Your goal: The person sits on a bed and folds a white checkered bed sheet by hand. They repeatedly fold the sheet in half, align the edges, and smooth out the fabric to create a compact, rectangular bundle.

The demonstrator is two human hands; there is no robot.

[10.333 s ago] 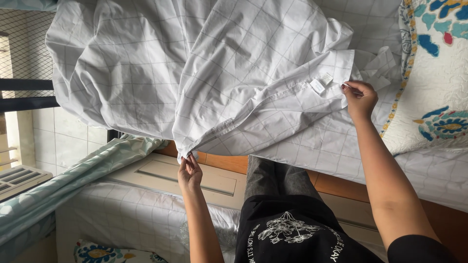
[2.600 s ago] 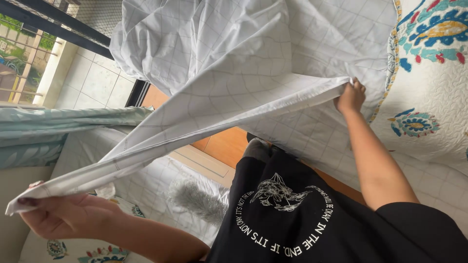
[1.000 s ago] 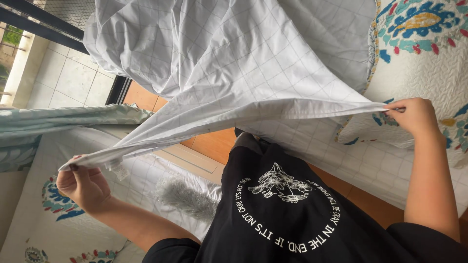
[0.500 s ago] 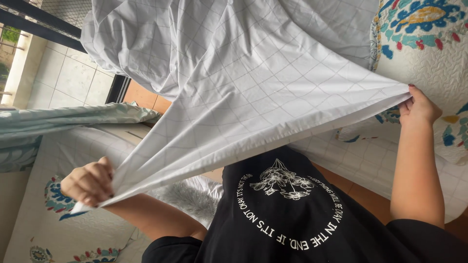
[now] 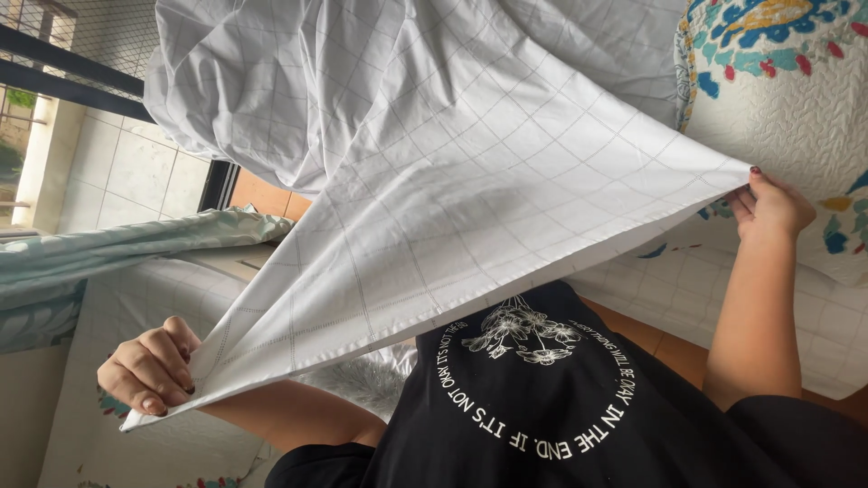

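head-worn view, looking down, close

Wearer had a black short-sleeved T-shirt (image 5: 579, 425), white flower print ringed by white lettering on chest; dark-painted nails on right hand (image 5: 768, 203); forearms bare.

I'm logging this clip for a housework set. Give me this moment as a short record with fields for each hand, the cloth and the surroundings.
left hand: fist closed on one corner of the sheet
right hand: pinching the other corner, held higher
sheet: white with a thin grid, edge stretched taut between the hands, the rest bunched above
quilt: floral, at the right
curtain: pale green, at the left
shirt: black with a round print
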